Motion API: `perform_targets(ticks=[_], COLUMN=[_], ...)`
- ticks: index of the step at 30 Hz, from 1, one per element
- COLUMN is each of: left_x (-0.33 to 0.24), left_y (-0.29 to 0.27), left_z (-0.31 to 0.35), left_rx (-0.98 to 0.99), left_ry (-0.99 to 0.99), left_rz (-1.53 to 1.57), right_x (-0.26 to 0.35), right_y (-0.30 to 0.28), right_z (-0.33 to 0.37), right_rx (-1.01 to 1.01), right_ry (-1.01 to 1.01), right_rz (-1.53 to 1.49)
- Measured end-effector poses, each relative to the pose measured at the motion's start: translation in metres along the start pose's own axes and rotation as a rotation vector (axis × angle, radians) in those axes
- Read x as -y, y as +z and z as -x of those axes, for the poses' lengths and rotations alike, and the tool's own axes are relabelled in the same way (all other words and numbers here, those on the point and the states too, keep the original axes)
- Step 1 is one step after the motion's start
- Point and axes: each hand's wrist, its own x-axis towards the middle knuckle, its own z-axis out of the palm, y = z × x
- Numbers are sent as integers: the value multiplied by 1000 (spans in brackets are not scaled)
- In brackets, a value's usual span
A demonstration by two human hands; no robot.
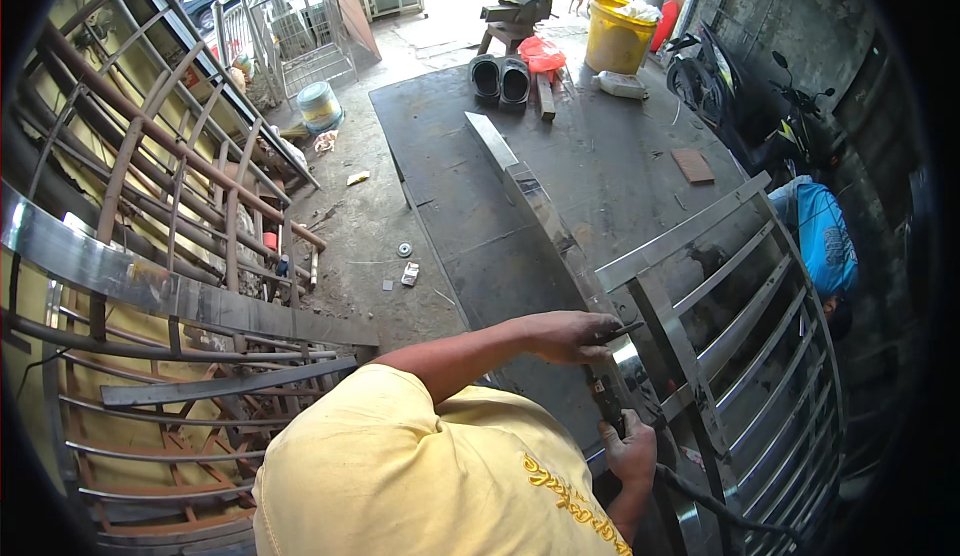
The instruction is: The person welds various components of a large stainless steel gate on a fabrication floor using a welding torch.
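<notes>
My left hand [575, 337] reaches across my body, its fingers curled at the front end of a dark corded power tool that looks like an angle grinder [603, 396]. A thin dark edge sticks out beyond those fingers. Closer to me, my right hand [632, 449] is wrapped round the tool's rear part, and a black cord [725, 509] trails off to the right. Under and beside the tool lies a long shiny metal tube [545, 218], running away across the dark metal table [450, 196]. The tool's disc is mostly hidden.
A slatted metal frame [720, 281] rests at the right. Rusty and bright metal bars [140, 286] stack up at the left. Across the table are dark footwear [500, 80], a yellow bucket [615, 38] and a brown block [692, 166]. Motorbikes [790, 121] stand beyond its right edge.
</notes>
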Motion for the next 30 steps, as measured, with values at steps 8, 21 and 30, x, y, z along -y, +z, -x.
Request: perform_targets(ticks=[8, 21, 30], left_x=[-1, 49, 65], left_y=[-19, 2, 4], left_z=[17, 5, -8], left_rx=[15, 1, 223], left_ry=[-363, -341, -433], left_rz=[-27, -133, 165], right_x=[4, -10, -21], right_y=[8, 14, 22], right_z=[-20, -28, -24], right_rx=[213, 338, 430], right_ry=[16, 136, 262], right_rz=[100, 65, -158])
